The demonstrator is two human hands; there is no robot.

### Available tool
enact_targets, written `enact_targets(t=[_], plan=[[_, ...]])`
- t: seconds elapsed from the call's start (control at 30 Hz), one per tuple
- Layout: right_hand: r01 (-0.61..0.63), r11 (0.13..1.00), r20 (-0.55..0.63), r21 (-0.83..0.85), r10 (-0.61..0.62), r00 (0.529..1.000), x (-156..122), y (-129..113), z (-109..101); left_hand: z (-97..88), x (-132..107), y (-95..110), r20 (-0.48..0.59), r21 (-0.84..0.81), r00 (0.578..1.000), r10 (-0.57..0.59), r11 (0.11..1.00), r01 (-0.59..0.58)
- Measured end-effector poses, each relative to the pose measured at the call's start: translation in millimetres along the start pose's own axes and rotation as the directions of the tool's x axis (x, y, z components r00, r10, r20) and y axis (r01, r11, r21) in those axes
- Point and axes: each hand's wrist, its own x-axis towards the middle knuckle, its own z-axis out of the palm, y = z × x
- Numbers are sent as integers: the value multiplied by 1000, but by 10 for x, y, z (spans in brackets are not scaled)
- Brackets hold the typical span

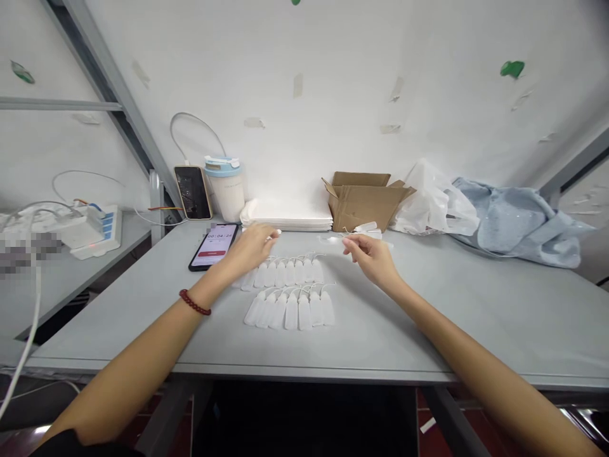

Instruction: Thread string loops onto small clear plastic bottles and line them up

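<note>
Two rows of small, translucent white bottle-shaped pieces with thin strings at their necks lie in front of me, a near row [291, 311] and a far row [288, 273]. My left hand [253, 247] is above the left end of the far row, its fingers curled together. A small white bit shows at its fingertips, too small to name. My right hand [373, 257] is pinched, right of the rows, with a white bottle-shaped piece [335, 240] at its fingertips, partly hidden. Behind that hand lie more such pieces [368, 228].
A phone [214, 246] with a running timer lies left. Behind stand a second phone [193, 192], a lidded cup [226, 190], a white stack [288, 216], an open cardboard box [366, 202], a plastic bag [432, 206] and a blue cloth-like bundle [518, 219].
</note>
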Motion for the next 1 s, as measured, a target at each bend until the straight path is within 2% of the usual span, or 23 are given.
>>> enact_targets(t=[0.07,0.17,0.3,0.43,0.53,0.6,0.67,0.73,0.83,1.0], plan=[[62,981,-83,-184,-79,993,48,124,-17,-18,26,-195,20,46,996,-86,995,85],[65,921,-127,-383,-122,984,104,264,-27,3,48,-363,76,38,986,-146,989,143],[25,820,-145,-571,-130,981,135,338,-46,74,59,-433,118,49,983,-139,990,134],[64,748,-92,-661,-165,982,135,366,-50,99,62,-427,142,81,981,-129,990,118],[101,775,-68,-624,-183,981,106,351,-1,77,67,-391,195,80,969,-152,987,139],[203,816,-4,-542,-244,970,59,293,61,65,67,-368,202,44,966,-159,987,153],[330,854,135,-401,-302,944,-11,192,137,67,61,-360,193,-1,970,-150,988,153],[392,869,299,-301,-304,904,-86,71,208,83,53,-370,184,-23,973,-140,989,147],[380,887,416,-261,-252,874,-159,-59,271,107,42,-403,177,-22,976,-128,991,134],[269,944,438,-192,-163,884,-153,-90,264,79,39,-403,203,-10,969,-143,989,148]])
